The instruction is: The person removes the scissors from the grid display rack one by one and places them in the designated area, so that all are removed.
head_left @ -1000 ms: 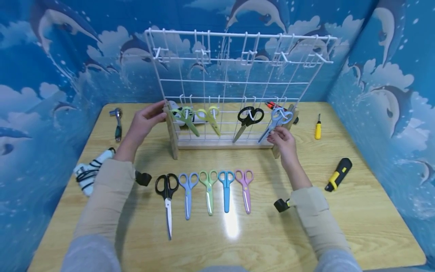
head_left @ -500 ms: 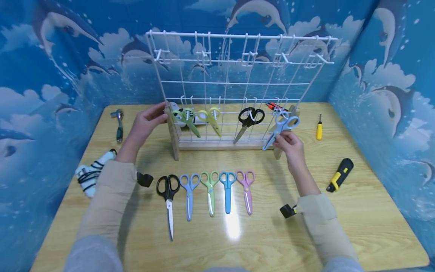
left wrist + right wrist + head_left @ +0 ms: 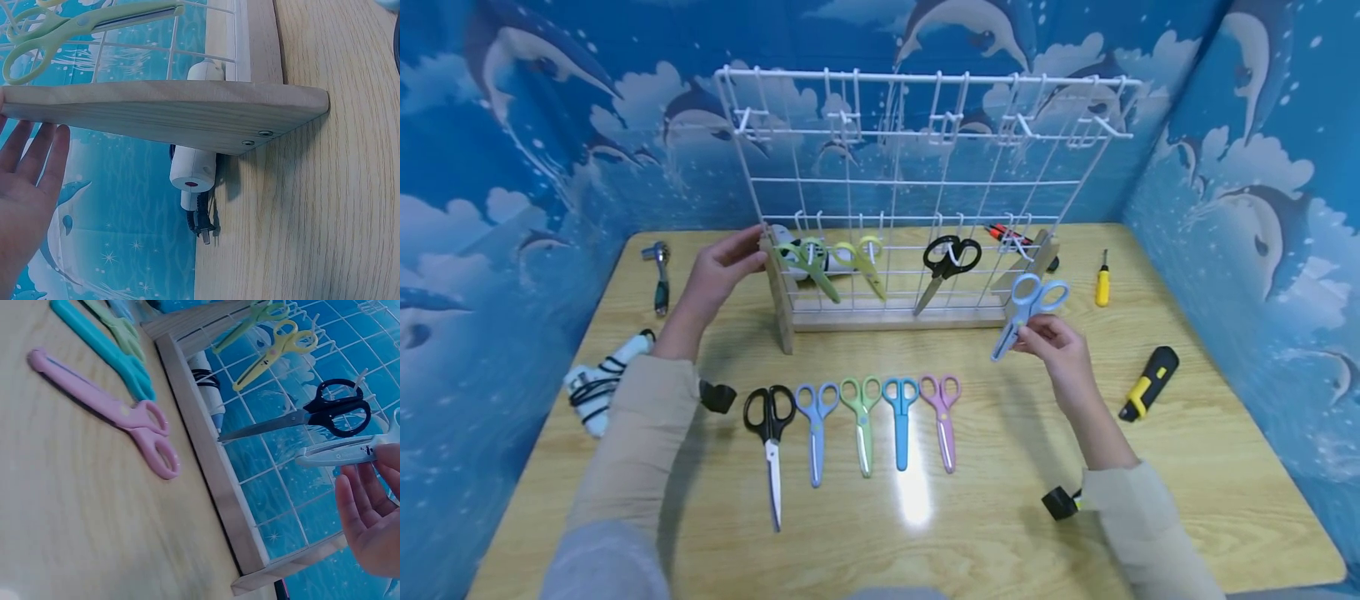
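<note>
My right hand point(image 3: 1060, 354) pinches light blue scissors point(image 3: 1024, 312) by the blade end, handles up, in front of the rack's right end. In the right wrist view those scissors point(image 3: 344, 452) lie between thumb and fingers, apart from the wire. My left hand point(image 3: 718, 271) touches the wooden side panel point(image 3: 187, 112) of the white wire rack point(image 3: 895, 182) with mostly straight fingers. On the rack's lower hooks hang green scissors point(image 3: 812, 262), yellow scissors point(image 3: 865, 262) and black scissors point(image 3: 950, 260).
On the table lie black-handled scissors point(image 3: 770, 425), blue scissors point(image 3: 816, 425), green scissors point(image 3: 861, 417), sheathed blue scissors point(image 3: 901, 417) and pink scissors point(image 3: 942, 417). Around them are a ratchet point(image 3: 660, 279), a cord-wrapped pale tool point(image 3: 598, 387), a screwdriver point(image 3: 1102, 283) and a utility knife point(image 3: 1150, 383).
My right hand has drawn the light blue scissors off the rack's right end, toward me and slightly to the right. The left hand has stayed at the side panel.
</note>
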Demonstrator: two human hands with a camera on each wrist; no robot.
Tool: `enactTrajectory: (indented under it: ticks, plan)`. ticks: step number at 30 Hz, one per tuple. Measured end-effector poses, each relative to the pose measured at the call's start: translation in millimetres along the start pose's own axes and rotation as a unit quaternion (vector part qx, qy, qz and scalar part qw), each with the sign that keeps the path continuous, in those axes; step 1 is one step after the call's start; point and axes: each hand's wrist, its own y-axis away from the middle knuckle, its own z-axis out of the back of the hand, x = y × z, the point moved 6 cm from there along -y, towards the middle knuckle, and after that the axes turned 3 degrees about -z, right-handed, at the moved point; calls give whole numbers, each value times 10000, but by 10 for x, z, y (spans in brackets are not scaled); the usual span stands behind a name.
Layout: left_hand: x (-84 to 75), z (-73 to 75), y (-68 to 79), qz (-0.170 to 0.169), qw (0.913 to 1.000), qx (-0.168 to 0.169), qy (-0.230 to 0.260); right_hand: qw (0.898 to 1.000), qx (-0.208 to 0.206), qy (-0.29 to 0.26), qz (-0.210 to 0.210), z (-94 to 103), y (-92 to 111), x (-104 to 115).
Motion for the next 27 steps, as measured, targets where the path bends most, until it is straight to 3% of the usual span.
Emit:
enactTrajectory:
  ticks: [5,8,11,15,20,22,23,27]
  plan:
    - [-88,-22,40,13,10000,-25,12,9975,191,485,-481,-77,249,-31]
    - [-50,-13,25,-13,10000,-29,-69,9937,328,683,-824,-142,400,-44]
    - [216,80,-92,-91,9998,35,167,9868,464,967,-1210,-216,546,-50]
    - [597,208,-267,-108,9976,130,670,9701,634,1588,-1723,-347,732,70]
    - [567,199,-264,-34,9982,97,593,9486,688,2280,-2083,-536,884,329]
    - [674,235,-309,-108,9981,123,593,9399,730,2498,-2211,-575,910,367]
    - [746,260,-344,-148,9984,144,523,9359,767,2586,-2265,-584,919,371]
    - [1282,436,-581,-408,9988,13,264,9202,760,2973,-2431,-589,942,338]
